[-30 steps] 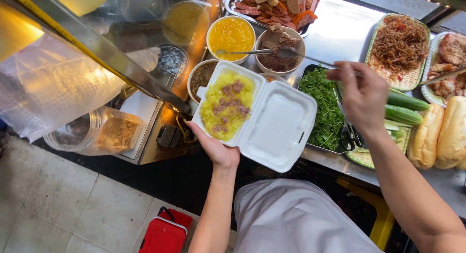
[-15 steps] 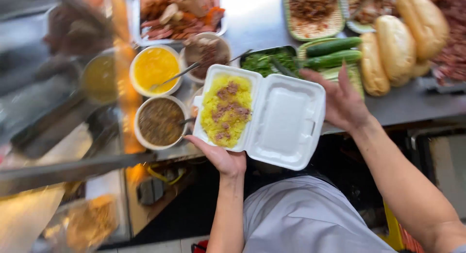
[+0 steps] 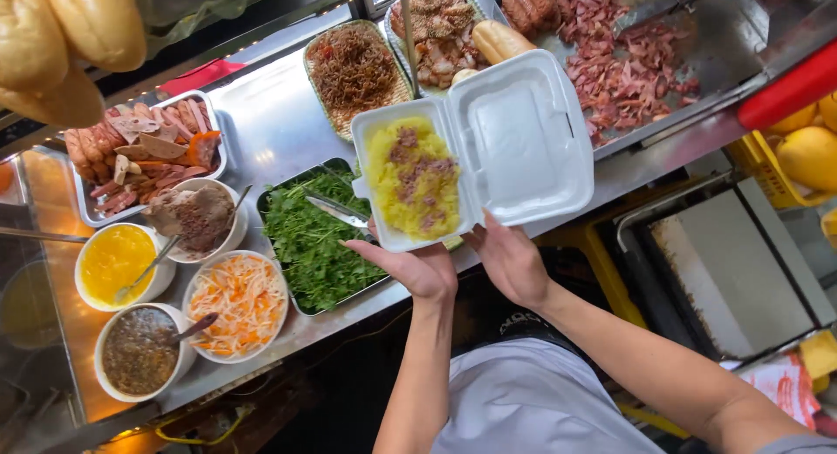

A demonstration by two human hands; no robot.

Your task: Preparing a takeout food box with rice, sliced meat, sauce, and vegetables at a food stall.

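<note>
- I see the open white foam clamshell box [image 3: 475, 149] held level above the front edge of the steel table [image 3: 270, 123], over the right end of the herb tray.
- My left hand [image 3: 417, 264] supports the filled half from underneath, palm up, fingers spread along the box's near edge.
- My right hand [image 3: 510, 260] grips the near rim of the empty lid half, fingers curled under it, just beside the left hand.
- Both hands are therefore closed on the box; neither is free.
- The left compartment holds yellow sticky rice [image 3: 411, 179] topped with crumbled brownish-purple bits; the right compartment is bare.
- The tray of green herbs [image 3: 309, 236] lies directly left of the box, with metal tongs [image 3: 340, 213] resting on the greens and running under the box edge.
- Left of the herbs stand four round bowls: shredded carrot and white pickle [image 3: 235, 301], a brown paste with a spoon [image 3: 192, 217], a yellow sauce [image 3: 115, 262] and a dark chunky sauce [image 3: 138, 351].
- Behind them sits a tray of sliced sausages and cold cuts [image 3: 144, 153].
- Beyond the box I note a basket of shredded dried meat [image 3: 353, 71] and a griddle with chopped reddish meat [image 3: 623, 71].
- Bread loaves [image 3: 74, 44] hang at upper left.
</note>
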